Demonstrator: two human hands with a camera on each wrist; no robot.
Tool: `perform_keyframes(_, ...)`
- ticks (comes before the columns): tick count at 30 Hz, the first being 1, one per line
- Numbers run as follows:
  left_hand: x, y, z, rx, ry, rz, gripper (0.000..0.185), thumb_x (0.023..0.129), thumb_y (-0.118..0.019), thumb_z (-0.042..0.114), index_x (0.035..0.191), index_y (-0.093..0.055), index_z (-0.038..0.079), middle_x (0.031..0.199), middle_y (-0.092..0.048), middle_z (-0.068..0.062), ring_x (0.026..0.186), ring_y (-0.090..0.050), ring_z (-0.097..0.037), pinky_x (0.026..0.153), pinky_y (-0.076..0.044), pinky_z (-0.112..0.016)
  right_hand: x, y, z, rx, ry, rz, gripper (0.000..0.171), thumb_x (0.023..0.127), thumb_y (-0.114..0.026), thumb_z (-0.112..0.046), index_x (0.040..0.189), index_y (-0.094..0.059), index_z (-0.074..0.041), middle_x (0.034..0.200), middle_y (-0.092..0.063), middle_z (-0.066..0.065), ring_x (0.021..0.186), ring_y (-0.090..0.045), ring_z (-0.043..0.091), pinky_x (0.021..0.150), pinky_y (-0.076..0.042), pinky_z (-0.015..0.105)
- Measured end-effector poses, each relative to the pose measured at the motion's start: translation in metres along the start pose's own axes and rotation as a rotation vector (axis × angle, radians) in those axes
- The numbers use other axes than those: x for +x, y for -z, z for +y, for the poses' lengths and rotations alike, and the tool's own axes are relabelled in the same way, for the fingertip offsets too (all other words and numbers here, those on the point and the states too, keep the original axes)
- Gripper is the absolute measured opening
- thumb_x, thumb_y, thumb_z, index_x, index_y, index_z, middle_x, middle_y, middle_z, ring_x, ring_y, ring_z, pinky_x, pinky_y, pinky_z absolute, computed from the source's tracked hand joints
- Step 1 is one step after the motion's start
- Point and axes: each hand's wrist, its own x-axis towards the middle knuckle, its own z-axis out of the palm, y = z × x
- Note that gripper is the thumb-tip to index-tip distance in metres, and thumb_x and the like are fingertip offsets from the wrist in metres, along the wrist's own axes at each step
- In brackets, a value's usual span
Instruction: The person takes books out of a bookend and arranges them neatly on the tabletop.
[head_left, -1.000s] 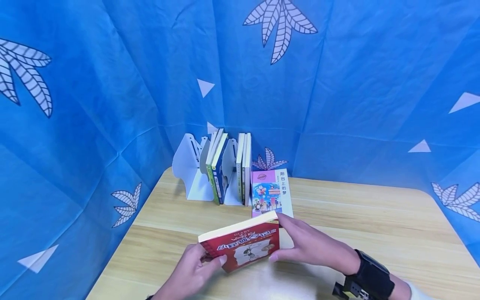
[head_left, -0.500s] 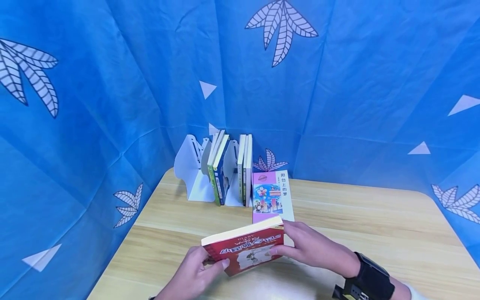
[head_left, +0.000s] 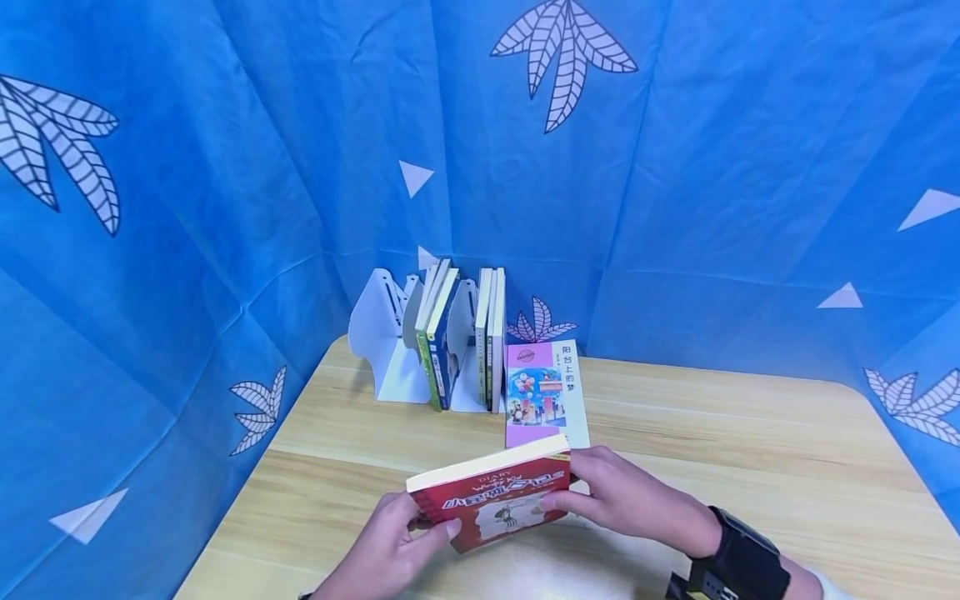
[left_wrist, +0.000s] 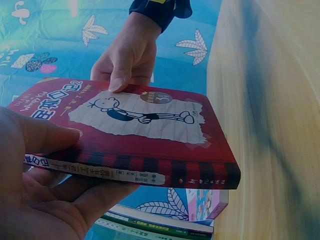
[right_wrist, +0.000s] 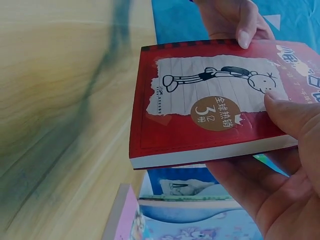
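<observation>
A red paperback [head_left: 491, 500] with a cartoon figure on its cover is held just above the wooden table [head_left: 750, 467], tilted toward me. My left hand [head_left: 393, 546] grips its left edge, thumb on the cover [left_wrist: 140, 125] and fingers underneath. My right hand [head_left: 622, 496] grips the opposite edge, thumb on the cover [right_wrist: 210, 100] and fingers below. A pink and white book [head_left: 545, 392] lies flat on the table just beyond the red one.
A white book rack [head_left: 382, 333] stands at the table's back left with several upright books [head_left: 457, 337] in it. Blue leaf-patterned cloth [head_left: 675, 167] walls the table on the back and both sides. A black wrist strap [head_left: 738, 554] sits on my right arm.
Both hands have brought the red paperback slightly lower and nearer to me, and its cover has tipped flatter. The grips are the same.
</observation>
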Motion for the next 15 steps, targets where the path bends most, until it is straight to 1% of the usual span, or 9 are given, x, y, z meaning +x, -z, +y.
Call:
perform_keyframes(5, 0.0027, 0.0005, 0.0012, -0.011, 0.016, -0.013, 0.041, 0.103, -0.064, 0.028, 0.141, -0.061, 0.011, 0.138, -0.07, -0.009, 0.124, -0.069, -0.025, 0.099, -0.064, -0.038, -0.0004, 0.0001, 0.0009, -0.008, 0.023, 0.013, 0.049, 0.101, -0.063, -0.045, 0.141, -0.062, -0.016, 0.129, -0.074, 0.002, 0.111, -0.07, 0.005, 0.091, -0.064, 0.026)
perform_keyframes(10, 0.0047, 0.0007, 0.0022, 0.014, 0.001, -0.009, 0.04, 0.103, -0.065, 0.027, 0.139, -0.062, 0.011, 0.136, -0.072, -0.008, 0.122, -0.071, -0.025, 0.097, -0.064, -0.038, -0.0003, -0.0013, 0.0021, -0.013, 0.063, 0.037, 0.047, 0.102, -0.062, -0.043, 0.139, -0.063, -0.015, 0.126, -0.076, 0.003, 0.111, -0.071, 0.006, 0.089, -0.065, 0.026)
perform_keyframes(15, 0.0092, 0.0018, 0.0024, 0.027, 0.036, -0.005, 0.042, 0.102, -0.066, 0.027, 0.14, -0.06, 0.01, 0.137, -0.07, -0.011, 0.12, -0.071, -0.029, 0.094, -0.066, -0.038, -0.0013, -0.0018, 0.004, 0.0, 0.082, 0.067, 0.044, 0.103, -0.062, -0.04, 0.136, -0.065, -0.012, 0.123, -0.077, 0.006, 0.107, -0.074, 0.008, 0.086, -0.065, 0.023)
